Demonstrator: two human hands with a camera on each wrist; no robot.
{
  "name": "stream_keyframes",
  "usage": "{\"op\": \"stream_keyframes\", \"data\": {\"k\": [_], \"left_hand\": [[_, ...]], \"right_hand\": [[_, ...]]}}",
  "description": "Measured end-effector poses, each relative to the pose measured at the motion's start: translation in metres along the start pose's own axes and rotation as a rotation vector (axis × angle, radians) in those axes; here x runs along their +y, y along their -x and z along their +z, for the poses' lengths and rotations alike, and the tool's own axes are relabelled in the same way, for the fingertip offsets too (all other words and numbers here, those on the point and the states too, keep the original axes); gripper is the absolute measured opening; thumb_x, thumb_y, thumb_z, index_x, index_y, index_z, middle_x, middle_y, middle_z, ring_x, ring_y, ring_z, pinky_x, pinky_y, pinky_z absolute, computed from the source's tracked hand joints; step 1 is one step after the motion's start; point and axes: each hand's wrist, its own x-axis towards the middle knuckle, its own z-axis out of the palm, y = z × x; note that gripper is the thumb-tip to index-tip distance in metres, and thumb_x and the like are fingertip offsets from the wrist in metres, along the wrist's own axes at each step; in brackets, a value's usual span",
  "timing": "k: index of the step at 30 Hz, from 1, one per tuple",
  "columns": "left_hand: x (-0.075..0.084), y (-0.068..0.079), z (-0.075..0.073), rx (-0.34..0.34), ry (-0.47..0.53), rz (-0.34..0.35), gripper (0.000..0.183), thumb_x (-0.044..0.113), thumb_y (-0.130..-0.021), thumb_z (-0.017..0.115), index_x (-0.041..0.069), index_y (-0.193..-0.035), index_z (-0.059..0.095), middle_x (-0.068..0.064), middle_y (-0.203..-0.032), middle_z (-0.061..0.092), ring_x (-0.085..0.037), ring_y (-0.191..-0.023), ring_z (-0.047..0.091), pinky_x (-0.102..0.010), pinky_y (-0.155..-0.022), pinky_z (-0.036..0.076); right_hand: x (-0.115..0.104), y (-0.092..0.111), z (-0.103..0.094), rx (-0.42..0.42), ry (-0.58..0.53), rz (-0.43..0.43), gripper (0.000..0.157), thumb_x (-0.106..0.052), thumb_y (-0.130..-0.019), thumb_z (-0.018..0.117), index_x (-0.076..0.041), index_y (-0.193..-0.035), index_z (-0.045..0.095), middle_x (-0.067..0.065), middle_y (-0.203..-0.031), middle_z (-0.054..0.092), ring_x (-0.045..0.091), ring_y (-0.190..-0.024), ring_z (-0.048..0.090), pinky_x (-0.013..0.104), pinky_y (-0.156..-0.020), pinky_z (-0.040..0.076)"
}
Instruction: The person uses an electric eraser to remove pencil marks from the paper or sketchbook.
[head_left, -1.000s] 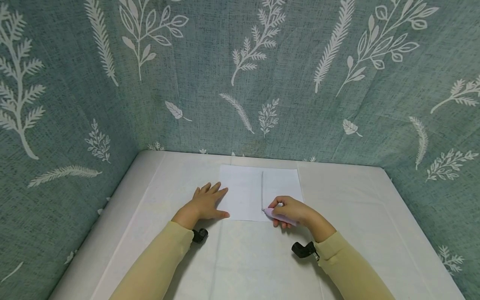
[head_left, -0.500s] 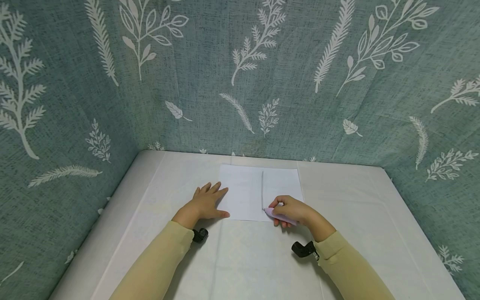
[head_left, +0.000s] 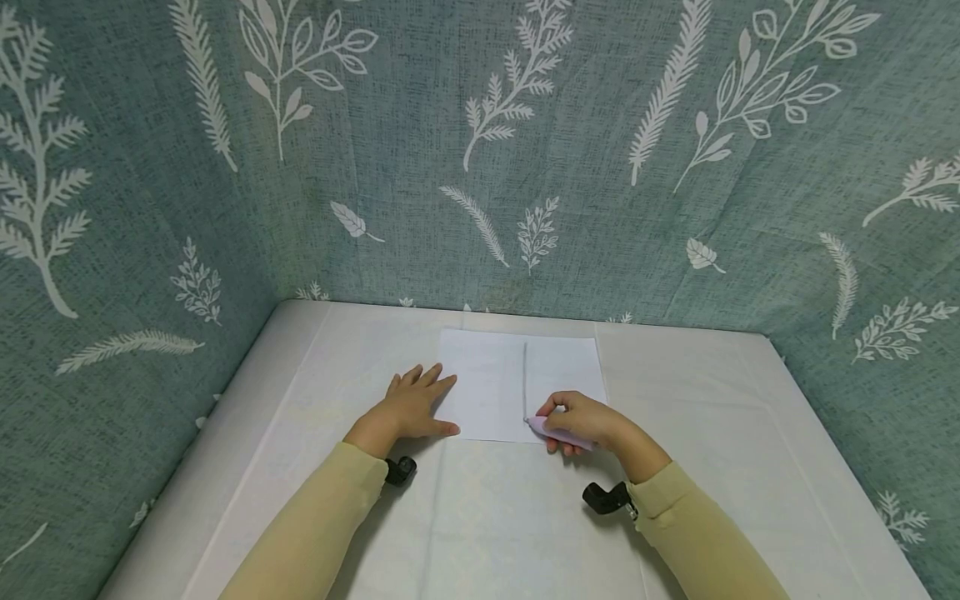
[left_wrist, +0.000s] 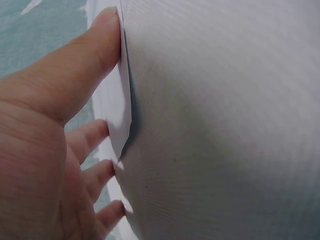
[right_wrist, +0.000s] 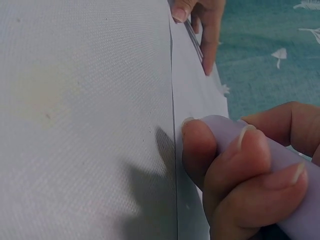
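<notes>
A sheet of white paper [head_left: 487,387] lies on the white-covered table, with a straight grey line [head_left: 525,379] running from near its far edge toward its near edge. Curled around a lilac, tapered pen-shaped tool [head_left: 542,425], the fingers of my right hand [head_left: 588,418] hold it low over the paper's near edge. Its narrow dark tip is at the near end of the line; its exact kind is unclear. My left hand [head_left: 405,410] rests with fingers spread at the paper's left edge. In the left wrist view, the thumb [left_wrist: 95,47] lies on the paper, whose near edge lifts slightly.
The white table cover [head_left: 495,525] spreads around the paper on every side. Green fabric [head_left: 420,167] with white leaf prints hangs behind the table and along both sides. A black wrist camera [head_left: 606,500] sits by my right cuff, another black camera [head_left: 401,472] by the left.
</notes>
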Motion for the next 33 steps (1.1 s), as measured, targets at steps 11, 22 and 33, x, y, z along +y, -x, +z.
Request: {"op": "stream_keyframes", "data": {"k": [11, 22, 33], "left_hand": [[-0.002, -0.003, 0.003, 0.001, -0.01, -0.004, 0.093, 0.067, -0.071, 0.063, 0.026, -0.146, 0.027, -0.006, -0.154, 0.013, -0.037, -0.139, 0.006, -0.059, -0.107, 0.006], [-0.001, -0.001, 0.001, -0.001, -0.008, -0.003, 0.092, 0.065, -0.072, 0.063, 0.025, -0.146, 0.027, -0.006, -0.154, 0.013, -0.037, -0.139, 0.006, -0.06, -0.107, 0.006], [0.0, 0.0, 0.0, -0.002, -0.005, -0.007, 0.092, 0.065, -0.071, 0.063, 0.026, -0.146, 0.028, -0.006, -0.154, 0.013, -0.037, -0.139, 0.006, -0.059, -0.107, 0.006]], "right_hand": [[-0.001, 0.001, 0.0, -0.021, 0.048, -0.004, 0.021, -0.015, -0.091, 0.053, -0.003, -0.108, 0.054, 0.021, -0.074, 0.065, 0.016, -0.042, 0.05, 0.025, -0.038, 0.042], [-0.001, 0.0, -0.004, -0.005, 0.052, 0.002, 0.021, -0.014, -0.09, 0.053, -0.003, -0.108, 0.054, 0.02, -0.073, 0.065, 0.015, -0.042, 0.051, 0.025, -0.037, 0.04], [-0.008, 0.002, -0.011, -0.025, 0.152, 0.005, 0.018, -0.014, -0.09, 0.054, -0.005, -0.105, 0.056, 0.018, -0.074, 0.066, 0.017, -0.043, 0.05, 0.027, -0.04, 0.04]]}}
